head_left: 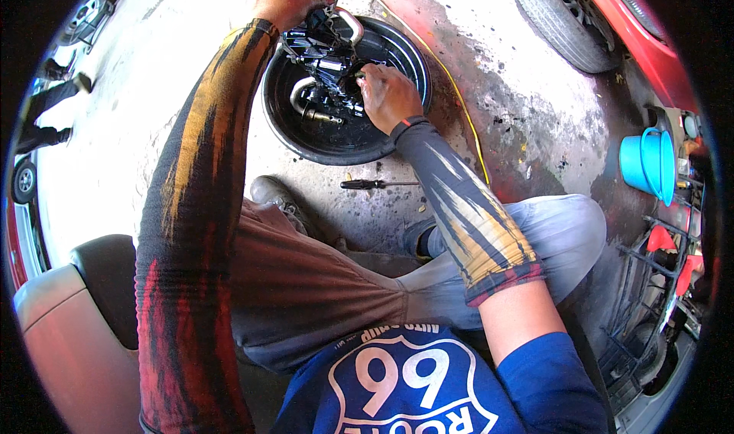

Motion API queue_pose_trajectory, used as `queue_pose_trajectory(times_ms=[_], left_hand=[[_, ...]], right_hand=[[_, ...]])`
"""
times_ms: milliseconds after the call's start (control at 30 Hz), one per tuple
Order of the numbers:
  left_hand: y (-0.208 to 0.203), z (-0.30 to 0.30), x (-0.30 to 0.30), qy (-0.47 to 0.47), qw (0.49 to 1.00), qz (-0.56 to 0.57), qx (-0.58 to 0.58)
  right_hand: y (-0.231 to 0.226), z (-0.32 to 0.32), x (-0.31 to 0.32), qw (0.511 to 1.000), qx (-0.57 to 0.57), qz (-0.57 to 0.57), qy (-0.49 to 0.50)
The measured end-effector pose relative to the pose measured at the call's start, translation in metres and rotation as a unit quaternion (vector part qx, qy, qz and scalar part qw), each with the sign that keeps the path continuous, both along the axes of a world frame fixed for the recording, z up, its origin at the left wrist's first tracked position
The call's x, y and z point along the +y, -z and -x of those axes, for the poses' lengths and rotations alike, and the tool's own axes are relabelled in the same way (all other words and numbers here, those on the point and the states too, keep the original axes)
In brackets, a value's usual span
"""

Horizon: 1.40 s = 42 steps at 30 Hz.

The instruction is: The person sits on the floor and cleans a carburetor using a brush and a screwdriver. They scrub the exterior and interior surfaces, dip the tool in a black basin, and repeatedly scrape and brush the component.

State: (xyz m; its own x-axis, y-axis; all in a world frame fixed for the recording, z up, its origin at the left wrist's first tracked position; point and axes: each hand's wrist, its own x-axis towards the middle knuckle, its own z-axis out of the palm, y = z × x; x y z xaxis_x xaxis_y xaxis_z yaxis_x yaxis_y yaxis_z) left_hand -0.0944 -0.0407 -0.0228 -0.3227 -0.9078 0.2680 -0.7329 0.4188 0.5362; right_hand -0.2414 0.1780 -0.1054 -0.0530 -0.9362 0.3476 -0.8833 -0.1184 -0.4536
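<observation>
A wet, black mechanical part (pixel 330 65) with curved metal pipes and a chain rests tilted in a round black basin (pixel 344 159). At its upper end, my left hand (pixel 281 3) is closed around its edge, thumb toward the chain. My right hand (pixel 388 96) is curled against the part's right side; whatever its fingers pinch is hidden. One bent pipe (pixel 299 95) ends in a metal fitting low in the basin. On the floor just below the basin lies a screwdriver (pixel 365 184) with a black handle, its shaft reaching toward my right forearm.
A yellow cord (pixel 466 113) runs along the floor right of the basin. Beyond it are a tire (pixel 562 25) and a red car body (pixel 638 40). A turquoise bucket (pixel 644 163) stands at right, near a black metal rack (pixel 650 281). Another person's legs (pixel 50 113) show far left.
</observation>
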Motion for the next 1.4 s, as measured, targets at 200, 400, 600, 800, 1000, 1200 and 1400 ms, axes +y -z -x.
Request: queue_pose_trajectory(times_ms=[200,400,600,800,1000,1200,1400], left_hand=[[0.014,-0.003,-0.007,-0.007,1.0,0.021,0.0],[0.015,-0.013,-0.018,0.038,0.994,0.069,-0.077],[0.005,-0.028,-0.016,0.011,0.999,-0.007,-0.048],[0.005,-0.034,-0.019,-0.029,0.995,-0.009,-0.099],[0.005,-0.033,-0.018,-0.008,0.995,-0.001,-0.1],[0.004,-0.023,-0.011,-0.006,0.996,0.005,-0.084],[-0.002,-0.014,-0.005,-0.001,0.996,0.012,-0.088]], right_hand=[[-0.004,-0.009,0.012,0.999,0.045,0.024,0.017],[0.006,-0.001,-0.001,0.998,-0.053,-0.021,0.029],[-0.008,-0.003,-0.002,0.995,-0.098,0.016,0.016],[0.006,-0.017,0.019,0.998,-0.006,0.061,0.03],[0.018,-0.004,-0.004,0.995,-0.084,-0.034,0.046],[-0.001,-0.006,-0.012,0.984,-0.142,-0.08,0.076],[-0.028,0.007,0.02,0.983,-0.154,0.096,0.026]])
